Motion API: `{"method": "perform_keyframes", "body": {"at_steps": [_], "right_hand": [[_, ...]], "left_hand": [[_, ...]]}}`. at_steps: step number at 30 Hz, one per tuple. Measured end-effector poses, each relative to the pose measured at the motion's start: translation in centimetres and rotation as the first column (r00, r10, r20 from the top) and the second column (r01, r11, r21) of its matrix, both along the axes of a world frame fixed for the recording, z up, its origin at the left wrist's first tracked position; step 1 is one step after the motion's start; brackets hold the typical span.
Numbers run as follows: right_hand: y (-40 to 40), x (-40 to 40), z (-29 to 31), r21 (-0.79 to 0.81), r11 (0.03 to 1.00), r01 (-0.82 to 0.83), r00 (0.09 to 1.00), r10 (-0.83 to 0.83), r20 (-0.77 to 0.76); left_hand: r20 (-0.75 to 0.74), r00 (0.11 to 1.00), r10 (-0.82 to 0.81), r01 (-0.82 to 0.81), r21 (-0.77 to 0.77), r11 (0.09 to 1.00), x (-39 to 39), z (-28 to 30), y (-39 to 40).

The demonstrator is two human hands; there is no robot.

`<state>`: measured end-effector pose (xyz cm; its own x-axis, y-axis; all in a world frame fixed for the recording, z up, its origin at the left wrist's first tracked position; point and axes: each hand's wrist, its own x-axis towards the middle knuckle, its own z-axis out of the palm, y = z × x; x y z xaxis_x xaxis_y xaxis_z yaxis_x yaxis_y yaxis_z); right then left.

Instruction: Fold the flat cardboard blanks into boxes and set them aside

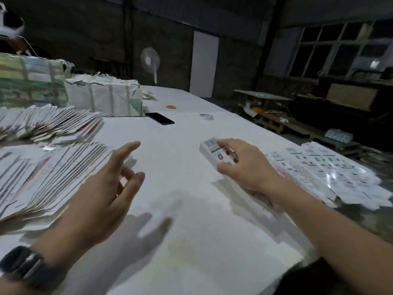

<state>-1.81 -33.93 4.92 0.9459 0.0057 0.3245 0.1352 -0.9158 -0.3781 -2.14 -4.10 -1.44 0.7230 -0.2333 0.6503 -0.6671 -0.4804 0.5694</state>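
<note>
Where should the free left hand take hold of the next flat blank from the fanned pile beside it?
Probably by the exposed right edge of the top blank. The fanned pile's edges splay toward the left hand, which hovers open beside them, so a pinch from the right looks easiest. The right hand holds a folded box.

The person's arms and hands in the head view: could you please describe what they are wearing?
The left hand is bare, and its wrist carries a black wristband or watch with a broad dark strap. The right hand is bare too, with no ring or glove visible. Both forearms are uncovered; no sleeve shows on either. A dark garment edge appears at the lower right.
</note>
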Motion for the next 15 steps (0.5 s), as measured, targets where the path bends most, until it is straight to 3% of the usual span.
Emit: {"method": "perform_keyframes", "body": {"at_steps": [4, 8, 10, 15], "right_hand": [[-8.1, -0.3, 2.0, -0.183, 0.944, 0.273, 0.953, -0.292, -0.084], [-13.4, -0.4, 2.9, -0.431, 0.796, 0.426, 0.85, -0.515, -0.111], [-14.7, -0.6, 2.8, -0.541, 0.716, 0.44, 0.818, -0.568, -0.087], [-16.8, 0.0, 2.3, -0.524, 0.727, 0.443, 0.824, -0.561, -0.083]], "left_hand": [[0.034, 0.999, 0.007, -0.009, 0.081, 0.997, 0.1, -0.3, 0.1], [-0.048, 0.999, 0.012, -0.01, 0.05, 0.999, 1.9, -1.7, 1.4], [-0.137, 0.99, -0.018, 0.024, 0.042, 0.999, 3.2, -2.9, 2.8], [-0.201, 0.979, -0.01, 0.02, 0.048, 0.999, 5.8, -4.7, 4.9]]}}
